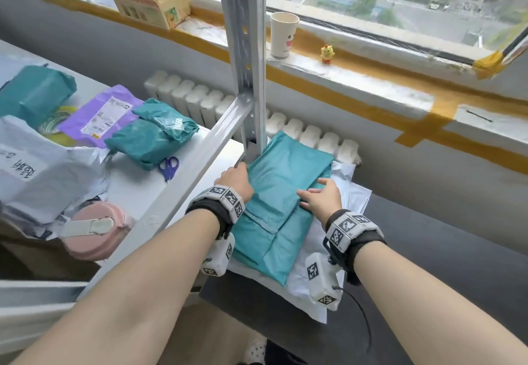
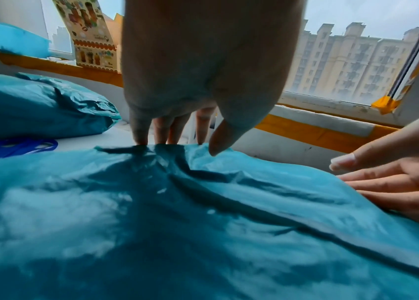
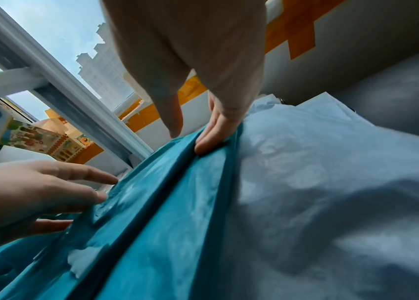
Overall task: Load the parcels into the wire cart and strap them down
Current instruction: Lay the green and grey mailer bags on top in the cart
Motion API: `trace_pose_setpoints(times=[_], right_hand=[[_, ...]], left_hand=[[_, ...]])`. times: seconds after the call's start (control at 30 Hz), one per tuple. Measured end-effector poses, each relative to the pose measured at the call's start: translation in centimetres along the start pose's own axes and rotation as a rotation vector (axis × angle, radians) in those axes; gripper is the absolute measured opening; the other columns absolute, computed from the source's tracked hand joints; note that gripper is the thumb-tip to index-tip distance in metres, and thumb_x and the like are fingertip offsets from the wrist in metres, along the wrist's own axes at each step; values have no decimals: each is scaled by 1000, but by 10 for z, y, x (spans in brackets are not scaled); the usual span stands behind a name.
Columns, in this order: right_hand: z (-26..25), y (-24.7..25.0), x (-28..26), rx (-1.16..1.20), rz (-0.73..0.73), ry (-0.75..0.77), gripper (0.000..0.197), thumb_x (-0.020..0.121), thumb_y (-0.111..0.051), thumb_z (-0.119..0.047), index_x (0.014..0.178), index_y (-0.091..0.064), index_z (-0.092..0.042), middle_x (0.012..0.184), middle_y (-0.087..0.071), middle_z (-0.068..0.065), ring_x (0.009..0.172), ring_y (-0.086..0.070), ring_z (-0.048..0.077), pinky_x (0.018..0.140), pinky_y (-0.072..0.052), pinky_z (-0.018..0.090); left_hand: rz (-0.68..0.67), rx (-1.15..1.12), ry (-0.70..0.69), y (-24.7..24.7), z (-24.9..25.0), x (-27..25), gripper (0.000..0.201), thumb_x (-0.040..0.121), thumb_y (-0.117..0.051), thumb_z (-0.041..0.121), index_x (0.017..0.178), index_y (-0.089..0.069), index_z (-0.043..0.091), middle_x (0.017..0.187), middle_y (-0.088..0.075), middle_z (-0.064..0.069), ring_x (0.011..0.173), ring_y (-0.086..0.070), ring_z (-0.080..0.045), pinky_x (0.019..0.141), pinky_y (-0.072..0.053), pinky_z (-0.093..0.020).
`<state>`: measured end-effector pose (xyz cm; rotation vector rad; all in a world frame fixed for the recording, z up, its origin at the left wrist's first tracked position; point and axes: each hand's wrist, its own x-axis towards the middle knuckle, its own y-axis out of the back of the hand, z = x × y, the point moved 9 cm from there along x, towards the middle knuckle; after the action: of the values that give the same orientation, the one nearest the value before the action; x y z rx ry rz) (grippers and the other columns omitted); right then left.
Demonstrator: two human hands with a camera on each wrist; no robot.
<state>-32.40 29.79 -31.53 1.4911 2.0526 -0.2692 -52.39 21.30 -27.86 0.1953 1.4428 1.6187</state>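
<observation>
Window-side workroom, head view: grey metal shelf rack stands before a radiator, more parcels lie on the white shelf surface at left, among them a crumpled teal poly mailer, a purple labelled mailer and a pale grey bag, with blue scissors beside them. Just right of the rack, a large flat teal plastic parcel lies on a white plastic parcel, stacked on a dark grey surface. Left hand rests at its left edge, right hand lies flat on its right side. Left wrist view: left fingers extended, tips touching the parcel's far edge, nothing gripped. Right wrist view: right fingers straight, pressing a teal fold; not grasping. No wire cart or strap shows anywhere, so loading looks early or mid-way: two parcels stacked, several left on the shelf, strapping not started.
</observation>
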Motion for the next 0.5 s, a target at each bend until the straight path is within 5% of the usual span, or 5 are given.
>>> trace_pose_setpoints(times=[0.2, 0.3, 0.37, 0.43, 0.5], right_hand=[[8, 4, 11, 33, 42, -24, 41, 75, -71, 5, 114, -57, 6, 93, -68, 16, 89, -66, 29, 86, -54, 43], [2, 6, 6, 40, 10, -14, 41, 74, -71, 9, 112, -59, 8, 99, -67, 19, 84, -65, 27, 79, -55, 38], [-3, 8, -1, 95, -44, -12, 45, 75, -65, 18, 117, -53, 10, 101, -63, 21, 83, -62, 27, 74, -53, 36], [-8, 15, -13, 116, -74, -11, 50, 74, -61, 23, 121, -50, 10, 96, -64, 19, 90, -58, 27, 74, -52, 35], [-8, 29, -25, 115, -76, -5, 55, 74, -60, 25, 125, -49, 8, 89, -63, 12, 93, -57, 27, 72, -52, 35]], left_hand=[[55, -60, 7, 5, 0, 9, 33, 90, -47, 13, 121, -53, 8, 121, -59, -14, 110, -56, -32, 91, -45, -36], [25, -128, 8, 0, -1, 10, 16, 83, -53, 11, 93, -66, 9, 94, -63, -13, 85, -58, -31, 72, -44, -30], [10, -201, 22, -2, -3, 6, 9, 79, -57, 10, 77, -60, 18, 78, -54, -9, 71, -48, -26, 65, -39, -28], [-8, -329, 24, -5, -2, -3, 6, 77, -63, 13, 80, -66, 17, 76, -56, -9, 73, -53, -26, 68, -44, -28], [-1, -452, -14, -5, 3, -13, 24, 74, -70, 19, 94, -71, 6, 86, -65, -13, 86, -63, -29, 80, -51, -32]])
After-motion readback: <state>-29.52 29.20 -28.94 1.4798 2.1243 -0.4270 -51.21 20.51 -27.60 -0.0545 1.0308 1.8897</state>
